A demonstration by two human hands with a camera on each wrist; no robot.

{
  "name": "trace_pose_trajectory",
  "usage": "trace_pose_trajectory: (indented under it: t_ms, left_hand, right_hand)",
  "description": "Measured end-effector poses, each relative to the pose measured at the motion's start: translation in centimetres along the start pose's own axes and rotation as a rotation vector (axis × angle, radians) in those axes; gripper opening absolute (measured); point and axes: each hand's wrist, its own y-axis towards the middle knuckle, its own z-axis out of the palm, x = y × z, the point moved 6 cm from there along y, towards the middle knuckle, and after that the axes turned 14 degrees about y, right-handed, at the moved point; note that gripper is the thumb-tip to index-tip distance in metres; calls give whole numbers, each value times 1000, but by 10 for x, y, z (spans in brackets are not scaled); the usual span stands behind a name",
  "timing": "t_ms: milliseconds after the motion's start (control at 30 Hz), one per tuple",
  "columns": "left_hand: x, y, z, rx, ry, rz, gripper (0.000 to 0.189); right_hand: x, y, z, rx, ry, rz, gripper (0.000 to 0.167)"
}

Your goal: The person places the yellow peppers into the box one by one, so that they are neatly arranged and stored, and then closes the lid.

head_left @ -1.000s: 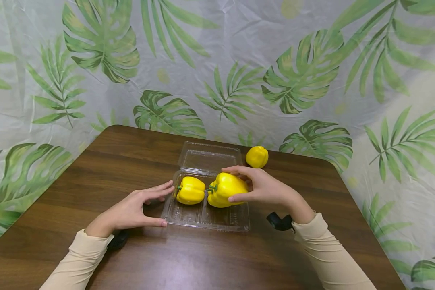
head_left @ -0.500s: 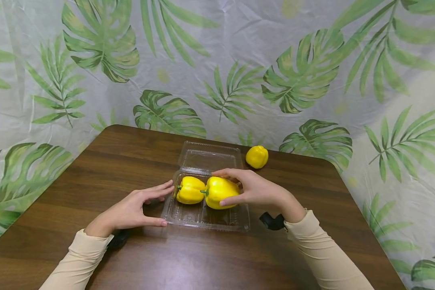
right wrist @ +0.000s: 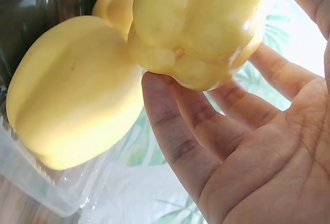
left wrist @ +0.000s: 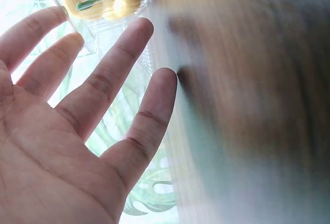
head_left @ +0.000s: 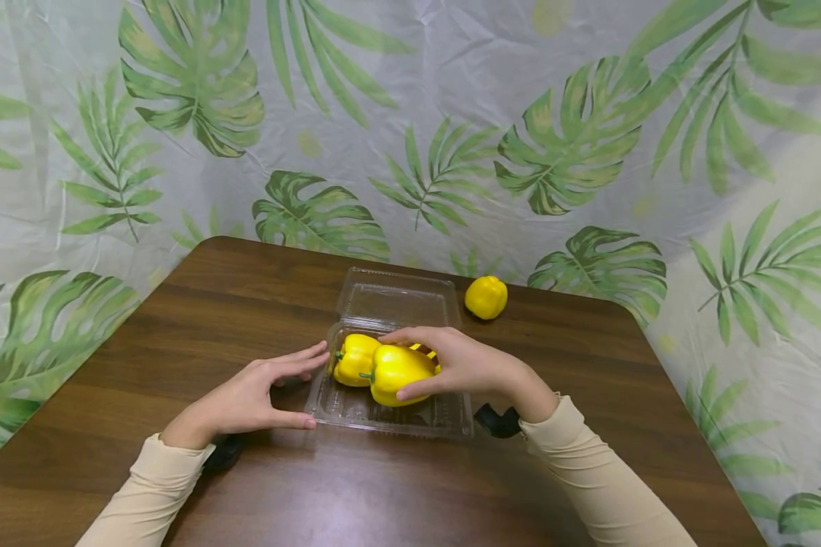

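Note:
My right hand (head_left: 468, 365) grips a yellow bell pepper (head_left: 400, 377) with a green stem, thumb at the near side and fingers at the far side. It is over a clear plastic clamshell container (head_left: 391, 428). Inside, at the left, lies another yellow bell pepper (head_left: 354, 358), partly covered by the held one. In the right wrist view a further bell pepper (right wrist: 75, 92) lies in the container beside the held pepper (right wrist: 198, 28); in the head view it is mostly hidden by the right hand. My left hand (head_left: 246, 399), fingers spread, is at the container's left edge, thumb by the near corner.
The container's hinged lid (head_left: 400, 296) lies back, away from me. A loose yellow bell pepper (head_left: 486, 297) sits at the back of the brown wooden table (head_left: 260, 304), right of the lid. A leaf-patterned sheet (head_left: 438, 137) hangs behind the table.
My right hand has moved left and slightly nearer with its bell pepper, which now overlaps the left pepper in the head view. The left hand and container have stayed put.

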Motion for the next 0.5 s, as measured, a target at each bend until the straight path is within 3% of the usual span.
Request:
trace_pose_trajectory:
  t_ms: [500]
  left_hand:
    - [-2,0,-2,-6,-3,8,92]
  right_hand:
    - [6,12,17,52,-68,12,77]
